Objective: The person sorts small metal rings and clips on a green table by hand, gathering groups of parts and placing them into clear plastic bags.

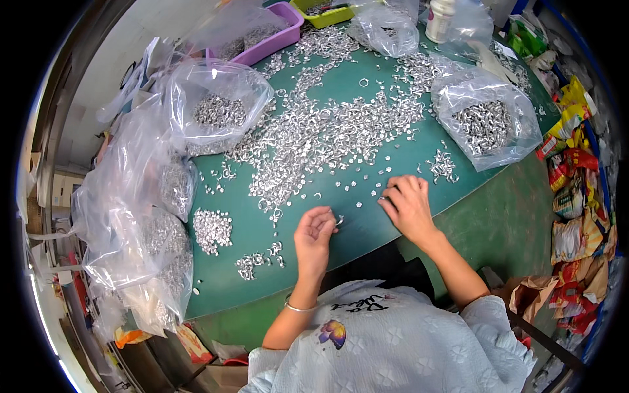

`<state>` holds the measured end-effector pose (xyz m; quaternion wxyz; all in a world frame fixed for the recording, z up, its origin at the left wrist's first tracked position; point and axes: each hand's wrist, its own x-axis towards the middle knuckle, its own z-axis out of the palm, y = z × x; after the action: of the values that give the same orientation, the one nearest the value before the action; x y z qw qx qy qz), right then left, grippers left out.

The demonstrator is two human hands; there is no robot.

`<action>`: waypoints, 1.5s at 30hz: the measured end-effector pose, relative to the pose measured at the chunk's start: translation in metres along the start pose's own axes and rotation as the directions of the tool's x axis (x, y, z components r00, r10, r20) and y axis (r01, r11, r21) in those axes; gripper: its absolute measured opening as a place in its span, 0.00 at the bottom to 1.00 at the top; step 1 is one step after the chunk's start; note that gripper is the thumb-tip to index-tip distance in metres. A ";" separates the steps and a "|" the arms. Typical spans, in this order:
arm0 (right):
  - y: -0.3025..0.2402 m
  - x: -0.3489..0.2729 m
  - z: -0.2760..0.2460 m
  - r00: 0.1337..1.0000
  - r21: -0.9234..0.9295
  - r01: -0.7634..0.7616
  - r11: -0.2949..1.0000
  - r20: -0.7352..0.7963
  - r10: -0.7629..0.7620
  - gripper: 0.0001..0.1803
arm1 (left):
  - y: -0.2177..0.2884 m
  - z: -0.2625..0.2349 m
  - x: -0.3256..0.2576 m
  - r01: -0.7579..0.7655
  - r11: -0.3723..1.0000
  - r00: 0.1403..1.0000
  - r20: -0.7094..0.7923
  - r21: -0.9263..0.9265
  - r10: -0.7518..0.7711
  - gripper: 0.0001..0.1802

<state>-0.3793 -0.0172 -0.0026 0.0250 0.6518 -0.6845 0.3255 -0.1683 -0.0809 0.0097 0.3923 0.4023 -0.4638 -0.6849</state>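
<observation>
Near the front edge of the green table (367,229), my left hand (313,237) is closed, pinching a small silvery open ring (339,221) between thumb and fingertips. To its right, my right hand (411,208) rests with bent fingers drawn together at the tabletop; whatever lies under its fingertips is too small to make out. Several tiny silvery pieces (359,205) are scattered between the hands. Beyond them spreads a large heap of silvery rings (327,134). A little pile of rings (443,168) lies past my right hand, and another small group (249,265) lies left of my left hand.
A pile of small round pieces (212,231) sits at the left. Clear plastic bags of metal parts stand at the left (219,78), along the left edge (141,242) and right (458,144). At the back are a purple basket (288,33), a yellow-green tray (327,18) and a white bottle (440,23).
</observation>
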 end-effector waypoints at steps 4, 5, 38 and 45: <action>0.023 -0.004 -0.008 0.991 -0.145 -0.102 0.984 -0.104 0.087 0.09 | -0.001 -0.039 -0.024 -0.067 0.998 0.991 -0.112 0.017 0.068 0.14; 0.027 -0.006 -0.011 0.985 -0.205 -0.142 0.968 -0.122 0.119 0.08 | 0.001 -0.045 -0.029 -0.038 0.999 0.990 -0.138 0.006 0.038 0.14; -0.112 -0.019 0.054 0.958 0.378 0.000 0.926 0.265 -0.109 0.08 | 0.004 -0.111 -0.073 0.091 0.387 0.773 -0.310 0.918 0.553 0.17; -0.158 0.006 0.100 0.959 0.584 0.015 0.811 0.222 -0.178 0.11 | 0.004 -0.146 -0.066 -0.072 0.460 0.869 -0.171 0.885 0.465 0.18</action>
<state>-0.1977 -0.0609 -0.0134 -0.2491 0.7003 -0.5164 0.4252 -0.0098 -0.0686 -0.0103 0.3302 0.5894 -0.7106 -0.1965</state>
